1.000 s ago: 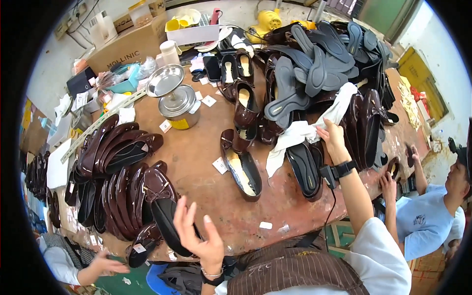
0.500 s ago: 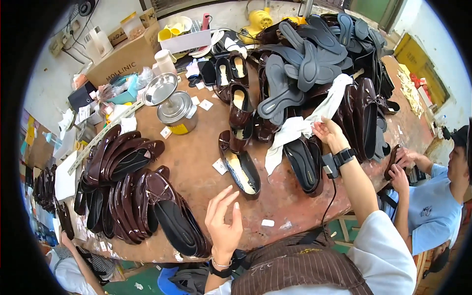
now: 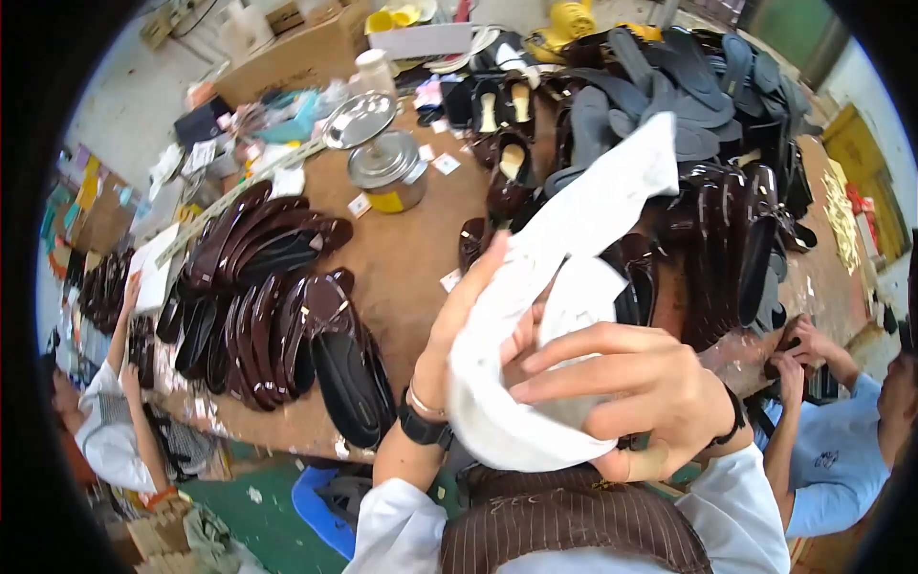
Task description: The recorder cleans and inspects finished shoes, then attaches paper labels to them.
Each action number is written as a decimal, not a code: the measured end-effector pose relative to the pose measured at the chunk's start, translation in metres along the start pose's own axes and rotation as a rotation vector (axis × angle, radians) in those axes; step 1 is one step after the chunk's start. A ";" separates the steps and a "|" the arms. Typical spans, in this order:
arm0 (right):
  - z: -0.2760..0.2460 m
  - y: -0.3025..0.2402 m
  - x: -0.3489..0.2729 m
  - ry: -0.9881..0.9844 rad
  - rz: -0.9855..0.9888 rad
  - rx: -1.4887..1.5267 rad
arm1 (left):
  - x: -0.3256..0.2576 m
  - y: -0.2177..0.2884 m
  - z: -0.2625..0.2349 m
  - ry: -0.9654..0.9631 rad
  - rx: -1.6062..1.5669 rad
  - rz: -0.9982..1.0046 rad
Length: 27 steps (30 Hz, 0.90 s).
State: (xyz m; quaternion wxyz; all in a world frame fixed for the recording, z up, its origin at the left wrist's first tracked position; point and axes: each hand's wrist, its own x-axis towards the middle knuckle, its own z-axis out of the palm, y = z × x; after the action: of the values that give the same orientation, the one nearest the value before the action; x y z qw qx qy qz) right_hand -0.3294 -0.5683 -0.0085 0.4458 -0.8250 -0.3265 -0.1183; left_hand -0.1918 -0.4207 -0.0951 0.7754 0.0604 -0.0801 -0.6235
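A white cloth (image 3: 598, 196) is held up in front of me, one end pointing up to the far right and the lower part looped toward my waist. My left hand (image 3: 457, 330) is closed on the cloth's left side, with some of its fingers hidden behind the fabric. From the right, my right hand (image 3: 636, 387) grips the lower part, fingers bent over it. Beyond the cloth, dark brown patent loafers and a dark shoe (image 3: 633, 282) are partly covered by it. Grey insoles (image 3: 693, 91) lie heaped on the far right of the table.
Stacked brown loafers (image 3: 273, 335) fill the table's left side. Behind them stands a round metal tin (image 3: 387, 177) with a steel dish (image 3: 359, 120). Co-workers are at both sides: one hand (image 3: 789, 359) handles a dark piece at right, another person (image 3: 105, 421) sits at left.
The white cloth has come off the shoes on the table and up close to me. My left hand, empty before, now holds it too. The view has shifted.
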 end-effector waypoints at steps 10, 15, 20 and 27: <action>0.029 0.057 -0.062 0.849 0.789 0.288 | -0.024 0.025 0.068 0.292 0.932 0.577; 0.070 0.083 -0.061 0.640 0.789 1.191 | -0.016 -0.010 0.078 0.234 1.294 0.439; 0.079 0.064 -0.042 0.683 0.541 1.187 | -0.006 -0.021 0.044 0.065 1.709 0.473; 0.054 0.082 -0.061 0.832 0.681 1.176 | -0.052 0.004 0.003 0.499 1.253 0.244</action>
State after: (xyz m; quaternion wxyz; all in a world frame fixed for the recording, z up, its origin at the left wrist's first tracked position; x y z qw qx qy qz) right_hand -0.3282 -0.5828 -0.1236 0.9051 -0.3971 0.1278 -0.0824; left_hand -0.1996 -0.3688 -0.0944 0.6540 0.6301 -0.2511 -0.3350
